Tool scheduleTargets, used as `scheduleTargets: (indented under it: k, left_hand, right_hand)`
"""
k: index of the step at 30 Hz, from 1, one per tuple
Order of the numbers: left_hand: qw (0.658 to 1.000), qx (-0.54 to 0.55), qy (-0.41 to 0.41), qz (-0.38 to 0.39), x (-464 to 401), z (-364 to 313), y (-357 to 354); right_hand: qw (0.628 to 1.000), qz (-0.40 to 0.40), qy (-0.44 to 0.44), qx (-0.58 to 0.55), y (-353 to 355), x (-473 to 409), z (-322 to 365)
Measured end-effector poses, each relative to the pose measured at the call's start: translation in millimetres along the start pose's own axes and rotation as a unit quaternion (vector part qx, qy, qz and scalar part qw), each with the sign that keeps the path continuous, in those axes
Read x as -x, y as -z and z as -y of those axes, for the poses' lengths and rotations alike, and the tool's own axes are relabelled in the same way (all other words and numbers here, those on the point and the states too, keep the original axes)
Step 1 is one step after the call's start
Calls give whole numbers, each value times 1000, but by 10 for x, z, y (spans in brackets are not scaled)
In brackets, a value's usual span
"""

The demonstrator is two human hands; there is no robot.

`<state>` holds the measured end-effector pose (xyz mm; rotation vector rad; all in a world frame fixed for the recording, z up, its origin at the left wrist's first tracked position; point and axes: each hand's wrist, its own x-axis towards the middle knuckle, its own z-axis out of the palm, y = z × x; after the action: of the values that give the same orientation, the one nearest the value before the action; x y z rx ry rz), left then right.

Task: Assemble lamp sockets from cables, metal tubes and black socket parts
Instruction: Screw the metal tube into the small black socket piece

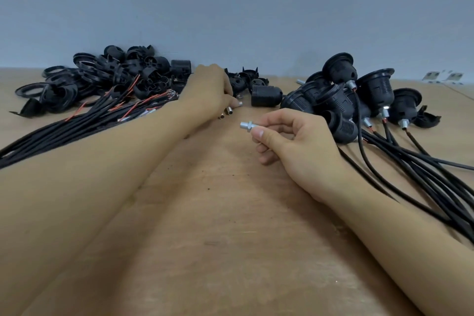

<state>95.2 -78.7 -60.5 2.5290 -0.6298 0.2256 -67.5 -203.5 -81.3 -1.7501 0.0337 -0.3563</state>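
My right hand (292, 141) pinches a short silver metal tube with a nut (246, 126) between thumb and forefinger, held just above the table's middle. My left hand (211, 90) reaches far across to the back, fingers down among small black socket parts (246, 79). Two brass-coloured tubes (225, 113) lie just under its fingertips; whether it grips anything is hidden. A lone black threaded socket body (266, 96) lies right of that hand. Loose black cables with red wire ends (84, 120) fan out at the left.
A heap of black rings and socket caps (110, 77) covers the back left. Several finished sockets with cables (364, 95) are piled at the right, their cables (420, 169) trailing toward the right edge. A grey wall rises directly behind the wooden table (218, 213).
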Motion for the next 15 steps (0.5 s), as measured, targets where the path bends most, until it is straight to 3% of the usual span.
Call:
scheduleTargets:
  k: [2,4,6,8,11,15]
  left_hand:
    - [994,80,19,-71,98,14,157]
    - [959,256,44,-115,320,-13,347]
    - [876,477,42,-59,668,-44,475]
    - [804,593,37,12,1035,-21,464]
    - [734,671,70,73,1345,39,373]
    - [721,678,99,105,1358,105,309]
  right_hand:
    - [1000,-4,4,-10,-11,1,6]
    - [999,-7,19,-24,-24,15,24]
    - [998,-12,49,-38,-35,36,56]
    - [996,-9,76,-43,-59,71,89]
    - [995,19,95,-15,-117,112,85]
    - [992,42,114,20,-125,121,52]
